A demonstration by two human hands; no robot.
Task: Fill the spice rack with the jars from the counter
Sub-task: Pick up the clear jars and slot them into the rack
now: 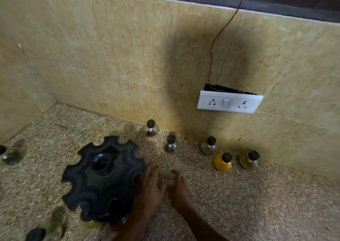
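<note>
The black round spice rack (103, 178), with notches around its rim, stands on the speckled counter (239, 204) left of centre. My left hand (150, 187) rests beside the rack's right edge, fingers apart. My right hand (178, 187) lies close to it with curled fingers; a faint blurred glassy shape (165, 179) sits between them, too unclear to name. Black-capped jars stand along the wall: clear jar (151, 129), second clear jar (170, 144), third jar (209, 146), yellow jar (223, 162) and olive jar (249, 160).
More blurred jars lie at the left edge (11, 156) and bottom left (39, 233); something yellowish shows under the rack (92, 224). A white socket plate (230, 101) with a hanging wire (213, 56) is on the tiled wall. The counter ends in a corner at the left.
</note>
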